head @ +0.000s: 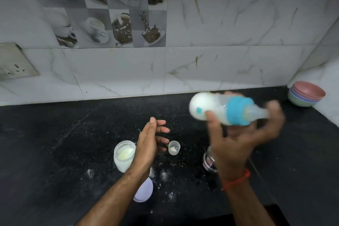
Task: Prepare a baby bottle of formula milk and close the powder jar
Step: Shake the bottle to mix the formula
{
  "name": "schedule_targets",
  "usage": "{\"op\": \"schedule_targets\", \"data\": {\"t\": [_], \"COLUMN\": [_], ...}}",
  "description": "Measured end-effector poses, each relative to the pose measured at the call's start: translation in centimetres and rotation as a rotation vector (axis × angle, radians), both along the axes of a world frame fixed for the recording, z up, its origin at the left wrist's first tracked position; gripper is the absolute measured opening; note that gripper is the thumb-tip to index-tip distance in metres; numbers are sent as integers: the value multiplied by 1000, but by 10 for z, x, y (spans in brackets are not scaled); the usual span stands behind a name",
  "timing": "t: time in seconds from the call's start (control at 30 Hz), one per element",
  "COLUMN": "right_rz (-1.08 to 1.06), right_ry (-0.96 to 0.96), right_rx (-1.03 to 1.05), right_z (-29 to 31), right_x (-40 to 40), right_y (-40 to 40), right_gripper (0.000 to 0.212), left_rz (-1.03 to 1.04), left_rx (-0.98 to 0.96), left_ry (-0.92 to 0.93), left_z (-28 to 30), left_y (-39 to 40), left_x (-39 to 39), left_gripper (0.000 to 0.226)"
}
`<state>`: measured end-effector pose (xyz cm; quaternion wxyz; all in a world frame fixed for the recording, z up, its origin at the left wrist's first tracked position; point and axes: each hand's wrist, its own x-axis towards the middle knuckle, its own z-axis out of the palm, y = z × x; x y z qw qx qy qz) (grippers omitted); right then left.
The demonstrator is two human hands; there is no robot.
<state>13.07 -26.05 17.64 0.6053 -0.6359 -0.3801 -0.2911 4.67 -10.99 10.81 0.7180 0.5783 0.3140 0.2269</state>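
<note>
Right hand (238, 134) is gripping baby bottle (220, 109) above black counter (55, 143), at about 2 o'clock from frame centre. Fingers are curling round the bottle body, thumb showing on the near side. Bottle is lying almost horizontal, base pointing to 9 o'clock, blue collar (238, 111) and clear cap pointing to 3 o'clock. White milky liquid is sitting in the base end. Bottle and fingers are motion-blurred. Red thread (236, 180) is circling the right wrist.

Left hand (148, 143) is hovering over the counter near centre, fingers straight and relaxed, holding nothing, palm facing toward 3 o'clock. Powder jar (123, 156) is standing upright at 9 o'clock of the left hand, partly hidden by it, lid off, white powder showing inside. Lavender lid (145, 191) is lying flat on the counter at 6 o'clock of the jar, partly under the left forearm. Small clear cup (174, 147) with a bit of white powder is standing at 3 o'clock of the left hand, just beside the fingertips. Metal container (209, 161) is sitting below the right wrist, mostly hidden. White powder spill (164, 175) is dotting the counter between the forearms. Stack of pastel bowls (305, 97) is sitting at far 3 o'clock in the corner. Marble-look tiled wall (220, 42) is running behind; socket plate (14, 64) is at 9 o'clock on it.
</note>
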Motion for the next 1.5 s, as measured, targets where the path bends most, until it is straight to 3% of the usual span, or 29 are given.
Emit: {"op": "schedule_targets", "data": {"t": [0.1,0.17,0.3,0.53,0.63,0.73,0.8,0.9,0.97,1.07,1.13,1.23,1.3,1.37,1.43,1.5], "right_rz": [246,285,290,259,223,163,93,252,221,146,105,235,224,158,54,127], "right_ry": [353,474,446,451,331,156,151,382,390,243,186,381,383,226,79,263], "right_rx": [-383,-363,-258,-261,-76,108,-20,-325,-221,44,-69,-306,-126,67,22,-211], "right_z": [-38,-46,-40,-27,5,20,4,-20,-18,-8,-17,-20,0,16,6,-3], "right_x": [4,0,-5,-11,-11,-8,5,11,7,-2,1,3,-2,-6,1,6], "right_y": [4,3,5,1,-6,-7,-4,-4,-5,-5,-4,-10,-13,-14,-10,-6], "right_gripper": [85,86,90,95,98,88,86,85,87,88,82,83,89,91,87,84], "left_rz": [0,-8,-28,-104,-78,-51,-60,-73,-71,-42,-33,-43,-45,-41,-42,-46], "left_rx": [16,23,27,57,32,19,10,37,51,38,30,45,42,37,39,51], "left_ry": [3,-5,-3,16,12,4,-5,-14,-24,-31,-32,-31,-37,-38,-38,-39], "left_z": [1,1,-1,-3,-4,-7,-7,-5,-2,-1,0,0,0,0,0,0], "left_y": [-5,-6,-8,-12,-12,-12,-13,-14,-12,-10,-11,-12,-11,-11,-12,-15], "left_x": [0,0,-2,-3,-4,-4,-3,-1,0,1,2,4,5,6,7,9], "left_gripper": [48,46,45,47,46,43,42,40,40,39,39,39,39,39,40,40]}}
